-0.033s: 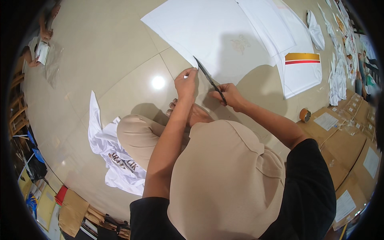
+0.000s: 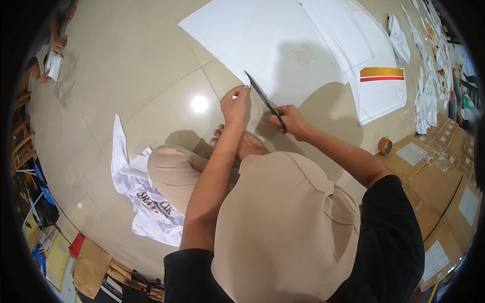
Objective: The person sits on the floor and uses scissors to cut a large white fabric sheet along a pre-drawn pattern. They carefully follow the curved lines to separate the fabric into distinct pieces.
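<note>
While the left hand (image 2: 235,107) pinches white sheeting (image 2: 247,38) ahead, the right hand (image 2: 292,122) grips scissors (image 2: 264,96).

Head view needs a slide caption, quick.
Left hand pinches the edge of a white sheet; right hand holds dark scissors beside it, over tiled floor.

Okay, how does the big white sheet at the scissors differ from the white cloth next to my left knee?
The white sheet lies mostly flat, while the white cloth is bunched in folds. Your left hand pinches the sheet's edge; neither hand touches the cloth. The sheet shows a faint brownish mark, the cloth bold dark lettering. Both are white and rest on the tiled floor.
</note>
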### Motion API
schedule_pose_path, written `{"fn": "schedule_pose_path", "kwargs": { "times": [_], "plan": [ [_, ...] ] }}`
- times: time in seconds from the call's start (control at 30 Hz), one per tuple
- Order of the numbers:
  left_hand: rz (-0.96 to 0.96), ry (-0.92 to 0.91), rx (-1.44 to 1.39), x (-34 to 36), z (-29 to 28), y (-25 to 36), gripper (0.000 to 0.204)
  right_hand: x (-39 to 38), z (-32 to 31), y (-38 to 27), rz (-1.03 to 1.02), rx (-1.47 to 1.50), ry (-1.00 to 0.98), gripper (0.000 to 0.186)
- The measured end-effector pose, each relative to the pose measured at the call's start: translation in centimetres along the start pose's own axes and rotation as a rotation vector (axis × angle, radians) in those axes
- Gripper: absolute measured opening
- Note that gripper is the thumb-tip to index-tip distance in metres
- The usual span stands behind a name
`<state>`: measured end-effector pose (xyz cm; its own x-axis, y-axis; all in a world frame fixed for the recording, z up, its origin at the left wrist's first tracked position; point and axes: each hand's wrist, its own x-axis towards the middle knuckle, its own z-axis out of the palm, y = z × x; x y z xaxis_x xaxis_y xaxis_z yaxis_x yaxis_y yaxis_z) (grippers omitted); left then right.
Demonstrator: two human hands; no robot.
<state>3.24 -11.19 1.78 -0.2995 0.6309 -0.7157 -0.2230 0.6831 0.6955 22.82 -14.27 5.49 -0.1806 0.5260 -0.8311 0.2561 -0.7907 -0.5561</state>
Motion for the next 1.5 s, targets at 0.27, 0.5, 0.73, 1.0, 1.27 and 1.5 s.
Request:
{"fn": "schedule_pose_path", "kwargs": {
  "times": [0.27, 0.5, 0.73, 1.0, 1.27, 1.5],
  "plan": [
    [0.073, -0.038, -0.009, 1.3, 0.2, -0.5, 0.023, 1.1, -0.7, -1.7, 0.000, 0.031, -0.030, 0.033],
    [0.127, -0.032, -0.022, 1.3, 0.4, -0.9, 0.023, 1.6, -0.7, -2.3, -0.008, 0.021, -0.039, 0.032],
    [0.071, -0.042, 0.010, 1.1, 0.0, -0.5, 0.022, 2.1, -0.9, -2.2, -0.006, 0.034, -0.040, 0.032],
    [0.076, -0.047, -0.013, 1.0, 0.1, -0.4, 0.023, 2.3, -1.3, -2.4, -0.004, -0.049, -0.007, 0.032],
    [0.107, -0.041, -0.014, 1.0, 0.2, -0.6, 0.024, 2.7, -1.9, -2.3, -0.034, -0.098, -0.021, 0.030],
    [0.077, -0.055, -0.014, 0.8, 0.0, -0.4, 0.025, 2.6, -2.3, -2.9, -0.035, -0.139, -0.022, 0.031]
  ]
}}
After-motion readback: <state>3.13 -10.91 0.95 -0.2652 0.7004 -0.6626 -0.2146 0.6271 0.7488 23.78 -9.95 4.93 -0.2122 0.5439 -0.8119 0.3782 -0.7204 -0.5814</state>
